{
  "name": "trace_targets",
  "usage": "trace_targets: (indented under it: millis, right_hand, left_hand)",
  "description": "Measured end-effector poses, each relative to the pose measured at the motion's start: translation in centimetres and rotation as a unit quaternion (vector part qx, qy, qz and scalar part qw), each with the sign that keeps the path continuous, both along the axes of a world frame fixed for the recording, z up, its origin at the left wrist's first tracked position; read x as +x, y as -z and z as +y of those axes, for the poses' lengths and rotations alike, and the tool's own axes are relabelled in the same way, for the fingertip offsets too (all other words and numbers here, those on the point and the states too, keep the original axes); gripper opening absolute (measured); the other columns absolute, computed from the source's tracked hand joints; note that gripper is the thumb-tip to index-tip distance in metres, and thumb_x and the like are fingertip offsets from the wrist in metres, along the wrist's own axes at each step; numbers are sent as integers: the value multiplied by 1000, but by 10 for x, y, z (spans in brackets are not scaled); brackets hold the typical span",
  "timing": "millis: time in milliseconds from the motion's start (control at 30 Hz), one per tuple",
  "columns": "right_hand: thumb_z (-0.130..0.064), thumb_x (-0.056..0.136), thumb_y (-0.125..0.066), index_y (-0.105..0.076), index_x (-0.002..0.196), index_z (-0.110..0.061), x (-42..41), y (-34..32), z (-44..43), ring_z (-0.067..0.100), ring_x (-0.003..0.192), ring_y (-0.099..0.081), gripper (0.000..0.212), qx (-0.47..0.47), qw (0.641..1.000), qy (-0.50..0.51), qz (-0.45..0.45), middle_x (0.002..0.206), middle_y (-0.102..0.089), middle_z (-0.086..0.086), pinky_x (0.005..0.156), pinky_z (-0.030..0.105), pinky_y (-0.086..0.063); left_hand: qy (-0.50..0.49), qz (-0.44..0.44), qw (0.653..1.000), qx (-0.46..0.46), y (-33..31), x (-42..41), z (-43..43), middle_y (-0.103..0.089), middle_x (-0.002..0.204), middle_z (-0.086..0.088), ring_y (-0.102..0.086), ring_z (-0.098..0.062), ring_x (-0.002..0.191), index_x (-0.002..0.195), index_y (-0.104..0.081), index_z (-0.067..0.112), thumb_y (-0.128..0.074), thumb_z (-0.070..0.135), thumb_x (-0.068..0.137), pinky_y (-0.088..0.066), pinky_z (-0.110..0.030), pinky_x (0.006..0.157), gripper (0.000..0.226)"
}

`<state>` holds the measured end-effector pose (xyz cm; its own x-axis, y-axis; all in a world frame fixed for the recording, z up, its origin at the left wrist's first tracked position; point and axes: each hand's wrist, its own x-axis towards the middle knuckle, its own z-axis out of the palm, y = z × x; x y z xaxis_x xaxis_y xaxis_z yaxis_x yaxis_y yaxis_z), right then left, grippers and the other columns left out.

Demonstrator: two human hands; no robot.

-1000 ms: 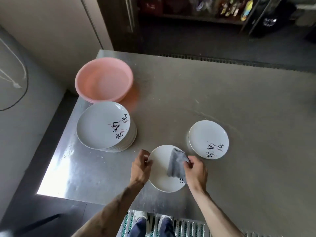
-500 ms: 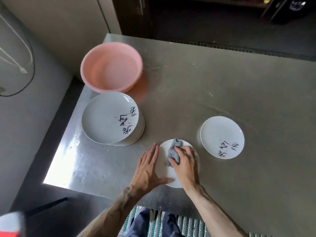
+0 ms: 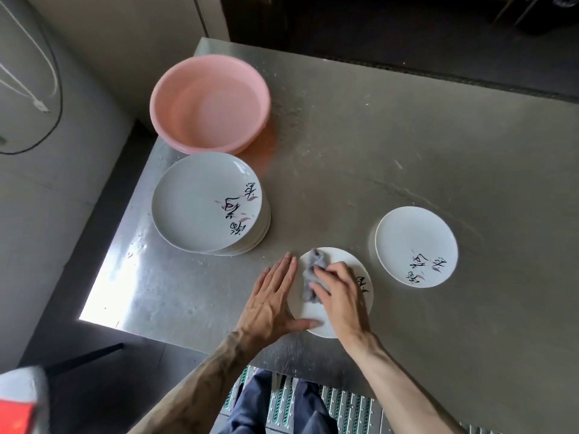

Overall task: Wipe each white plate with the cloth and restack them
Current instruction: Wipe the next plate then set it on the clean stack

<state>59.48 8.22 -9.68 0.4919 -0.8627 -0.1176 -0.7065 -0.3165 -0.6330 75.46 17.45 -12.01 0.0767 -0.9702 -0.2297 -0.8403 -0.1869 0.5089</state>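
Observation:
A white plate (image 3: 360, 267) with black brush lettering lies flat near the table's front edge. My right hand (image 3: 340, 296) presses a crumpled grey cloth (image 3: 313, 270) onto it, fingers curled over the cloth. My left hand (image 3: 271, 300) lies flat with straight fingers along the plate's left rim, thumb on the near rim. A tall stack of white plates (image 3: 206, 203) stands to the left. A single white plate (image 3: 416, 245) lies to the right.
A pink plastic basin (image 3: 210, 103) stands behind the stack at the steel table's (image 3: 391, 136) far left. The table's left edge drops to the floor. A ribbed floor mat (image 3: 344, 408) lies under my legs.
The plate was tilted up between both hands; now it lies flat. My left hand opened and flattened against its rim. My right hand pushed the cloth down onto the plate.

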Motion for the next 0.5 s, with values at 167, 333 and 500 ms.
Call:
trace_targets:
  millis: [167, 333, 500]
  right_hand:
    - [-8, 80, -84, -76, 115, -12, 12, -3, 2, 18, 97, -61, 36, -30, 996, 86, -7, 102, -63, 0, 87, 33, -54]
    - [-13, 87, -78, -74, 119, -13, 16, -2, 11, 19, 97, -63, 32, -10, 1000, -11, -22, 107, -60, -2, 85, 35, -57]
    - [-8, 82, -81, -75, 117, -12, 10, -2, -8, 27, 99, -64, 36, -33, 992, 120, 17, 107, -65, 3, 88, 40, -55]
  left_hand:
    - [-3, -14, 1000, -1, 0, 0, 0, 2, 172, 3, 2, -14, 158, 165, -2, 18, -50, 100, 66, -10, -45, 128, 137]
    - [-11, -16, 1000, 1, 1, 4, 1, 2, 172, 5, 5, -17, 159, 164, 1, 27, -51, 102, 63, -10, -50, 128, 136]
    - [-11, -35, 999, 30, 0, 5, 2, 6, 172, 4, 9, -15, 158, 164, 5, 30, -47, 104, 61, -7, -50, 128, 137]
